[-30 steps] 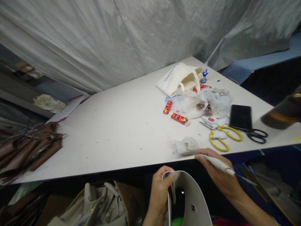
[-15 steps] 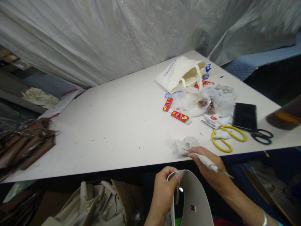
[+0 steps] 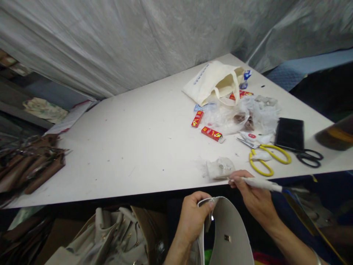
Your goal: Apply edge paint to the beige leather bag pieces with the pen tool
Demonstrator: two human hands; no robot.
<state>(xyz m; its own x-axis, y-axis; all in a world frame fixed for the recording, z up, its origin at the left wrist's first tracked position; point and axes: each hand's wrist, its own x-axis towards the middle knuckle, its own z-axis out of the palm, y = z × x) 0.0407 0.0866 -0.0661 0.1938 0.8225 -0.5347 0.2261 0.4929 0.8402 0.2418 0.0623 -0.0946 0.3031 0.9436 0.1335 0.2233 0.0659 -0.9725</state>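
Observation:
My left hand [image 3: 193, 217] is closed, thumb on top, around the upper edge of a pale grey-beige bag [image 3: 231, 228] below the table edge. The bag's stiff side curves open to the right and carries a small gold metal fitting. My right hand [image 3: 255, 197] grips an awl [image 3: 261, 183] with a white wrapped handle; its rear end points right and looks blurred. The awl's tip is by my fingertips, close to a crumpled whitish lump [image 3: 220, 168] on the table's front edge; whether they touch I cannot tell.
On the white table [image 3: 132, 140] lie yellow-handled scissors [image 3: 271, 156], black-handled scissors [image 3: 310, 158], a black phone-like slab [image 3: 289, 133], red boxes [image 3: 211, 134], plastic bags [image 3: 228, 117] and a cream tote [image 3: 212, 82]. A dark bottle [image 3: 338, 136] lies right. Beige bags [image 3: 107, 235] fill a box lower left.
My right hand has shifted slightly right, and the awl has swung from slanting down to nearly level. My left hand still holds the bag. The view has moved slightly.

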